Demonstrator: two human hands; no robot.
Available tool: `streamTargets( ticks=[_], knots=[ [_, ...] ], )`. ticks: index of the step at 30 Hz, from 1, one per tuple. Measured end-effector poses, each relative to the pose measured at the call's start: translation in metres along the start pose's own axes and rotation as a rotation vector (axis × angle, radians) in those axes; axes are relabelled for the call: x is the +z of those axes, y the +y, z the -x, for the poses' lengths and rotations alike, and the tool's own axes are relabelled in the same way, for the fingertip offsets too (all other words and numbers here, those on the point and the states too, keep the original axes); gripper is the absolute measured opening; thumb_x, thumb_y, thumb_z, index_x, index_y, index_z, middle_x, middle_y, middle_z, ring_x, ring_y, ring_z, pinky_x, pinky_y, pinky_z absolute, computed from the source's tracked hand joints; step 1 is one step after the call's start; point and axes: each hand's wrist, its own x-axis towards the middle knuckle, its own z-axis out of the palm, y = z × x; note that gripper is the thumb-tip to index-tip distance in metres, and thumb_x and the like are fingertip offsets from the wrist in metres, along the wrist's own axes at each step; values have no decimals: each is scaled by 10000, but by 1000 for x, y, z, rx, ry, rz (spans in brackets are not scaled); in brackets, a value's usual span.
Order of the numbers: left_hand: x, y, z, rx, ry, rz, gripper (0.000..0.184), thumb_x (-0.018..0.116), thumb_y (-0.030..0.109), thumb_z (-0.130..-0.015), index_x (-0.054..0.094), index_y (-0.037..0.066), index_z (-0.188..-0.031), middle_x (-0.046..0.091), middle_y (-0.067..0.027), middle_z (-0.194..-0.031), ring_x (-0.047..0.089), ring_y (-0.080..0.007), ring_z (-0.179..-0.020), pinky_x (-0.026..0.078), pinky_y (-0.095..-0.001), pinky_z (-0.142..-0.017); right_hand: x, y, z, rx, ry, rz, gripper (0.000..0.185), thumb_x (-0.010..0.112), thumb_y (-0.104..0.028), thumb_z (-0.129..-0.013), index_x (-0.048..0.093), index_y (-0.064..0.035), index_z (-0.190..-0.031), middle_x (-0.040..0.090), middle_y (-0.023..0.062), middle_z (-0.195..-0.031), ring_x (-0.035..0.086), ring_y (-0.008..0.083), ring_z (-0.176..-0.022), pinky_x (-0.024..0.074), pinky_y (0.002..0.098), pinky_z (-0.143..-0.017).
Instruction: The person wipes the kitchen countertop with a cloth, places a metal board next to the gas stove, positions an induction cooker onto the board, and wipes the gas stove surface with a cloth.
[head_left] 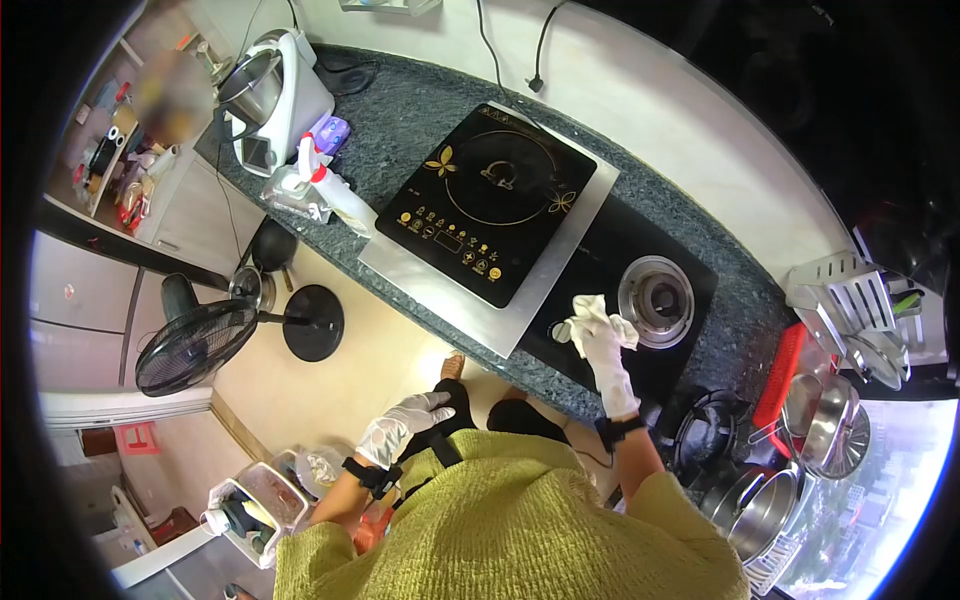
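Note:
My right hand (pixel 603 363), in a white glove, holds a pale cloth (pixel 592 318) on the black gas stove (pixel 640 240), left of the round metal burner (pixel 656 302) and beside the stove's knob. My left hand (pixel 400 425), also gloved in white, hangs low in front of my body, away from the counter, its fingers extended and holding nothing. A black induction cooker (pixel 488 205) lies on a silver metal plate (pixel 440 290) to the left of the burner.
On the counter (pixel 385 100) at the left stand a white spray bottle (pixel 340 198) and a food processor (pixel 280 95). Pots (pixel 755 510) and a red rack (pixel 780 385) are at the right. A black fan (pixel 200 335) stands on the floor.

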Motion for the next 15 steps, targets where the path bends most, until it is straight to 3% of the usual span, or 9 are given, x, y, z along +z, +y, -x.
streamTargets(
  ticks=[3,9,12,14,15],
  knots=[
    [-1,4,-1,27,5,-23,638,502,484,-954,428,44,-1410,487,-180,-1403,457,-339,-1297,355,-369,-1088,-12,-21,-36,-17,-286,28,150,616,-161,-850,738,-111,-921,681,92,-1053,640,239,-970,487,352,-835],
    [-7,21,-16,65,32,-87,595,506,463,-949,460,63,-1387,527,-194,-1355,494,-354,-1255,381,-381,-1063,52,19,-80,-392,-708,7,303,647,-184,-786,729,-214,-1076,722,-7,-970,649,194,-930,472,305,-816],
    [-8,28,-16,74,58,-78,594,508,459,-945,462,63,-1385,532,-189,-1351,493,-357,-1255,383,-381,-1060,71,13,-73,-21,-631,-746,141,655,-321,-736,665,-198,-804,665,14,-843,595,189,-833,431,327,-734],
    [-8,24,-12,52,62,-58,598,506,461,-947,455,62,-1391,531,-187,-1354,488,-355,-1261,376,-380,-1066,78,7,-69,247,-526,-1234,242,661,-412,-702,622,-187,-622,626,28,-758,559,185,-769,403,342,-679],
    [-9,25,-10,44,63,-50,600,505,462,-949,451,62,-1394,530,-186,-1356,486,-354,-1264,373,-380,-1070,73,7,-76,224,-641,-1537,288,650,-429,-684,594,-167,-578,617,45,-751,548,189,-792,404,365,-692]
  ],
)
